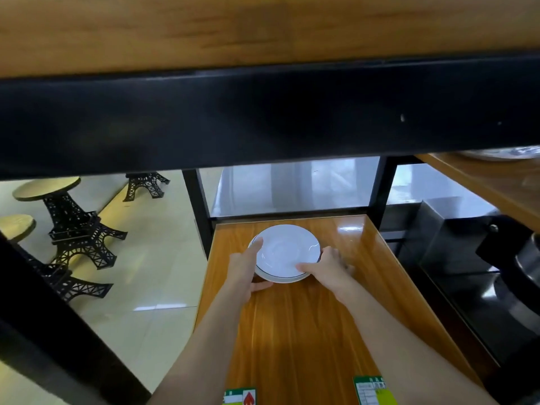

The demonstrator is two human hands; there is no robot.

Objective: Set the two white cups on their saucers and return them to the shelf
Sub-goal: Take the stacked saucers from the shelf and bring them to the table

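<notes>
Two white saucers (pixel 285 252) with thin dark rim lines lie stacked on the lower wooden shelf (pixel 292 317), near its back edge. My left hand (pixel 247 270) grips the stack's left rim, thumb on top and fingers under the near edge. On the stack's right rim is my right hand (pixel 327 268), thumb over the top saucer and fingers curled beneath. The stack looks slightly tilted up towards me. No white cups are in view.
A thick black beam (pixel 263 118) and a wooden shelf board above it hang low overhead. Black frame posts (pixel 198 206) stand at the shelf's back corners. Tower-shaped stools (pixel 70 217) stand on the tiled floor at left. A metal counter with dark equipment (pixel 482 258) is at right.
</notes>
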